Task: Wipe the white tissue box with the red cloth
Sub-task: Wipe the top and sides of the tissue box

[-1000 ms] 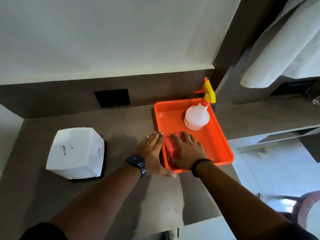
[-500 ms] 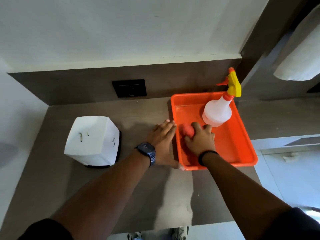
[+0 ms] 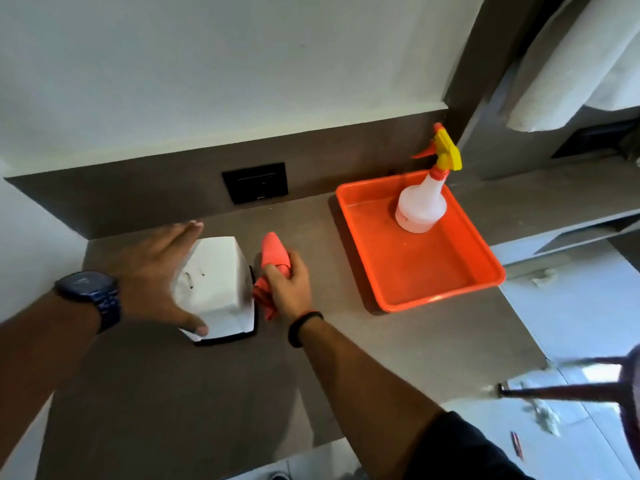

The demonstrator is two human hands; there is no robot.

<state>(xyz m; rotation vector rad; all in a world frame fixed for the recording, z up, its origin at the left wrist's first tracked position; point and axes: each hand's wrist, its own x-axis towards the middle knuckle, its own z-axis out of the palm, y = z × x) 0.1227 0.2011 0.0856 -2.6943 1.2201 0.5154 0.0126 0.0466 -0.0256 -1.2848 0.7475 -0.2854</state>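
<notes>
The right hand (image 3: 289, 287) had its grip closed around the red cloth (image 3: 272, 263), fingers curled over the middle of it. One bunched end of the cloth stuck out past the fingers toward the wall, and a looser corner hung from the thumb side toward the wrist. A thin black band (image 3: 304, 327) circled that wrist. The cloth sat just beside the right face of the white tissue box (image 3: 216, 284); whether it touched the box could not be told.

The left hand (image 3: 152, 275) was spread flat and open, its grip holding nothing. The palm hovered over the left part of the box, fingers pointing toward the wall and the thumb reaching across the near top edge. Whether the palm pressed on the box could not be told. A dark watch (image 3: 88, 294) sat on that wrist.

The box stood on the grey-brown bench (image 3: 381, 344), toward its left side, on a black base that showed along its near and right edges. Small dark marks showed on its top.

Well apart to the right, an orange tray (image 3: 485, 261) lay on the bench. A white spray bottle (image 3: 420, 206) with a yellow and orange trigger head stood upright in the tray's far part. A black wall plate (image 3: 255, 182) was set in the low brown strip behind the bench.
</notes>
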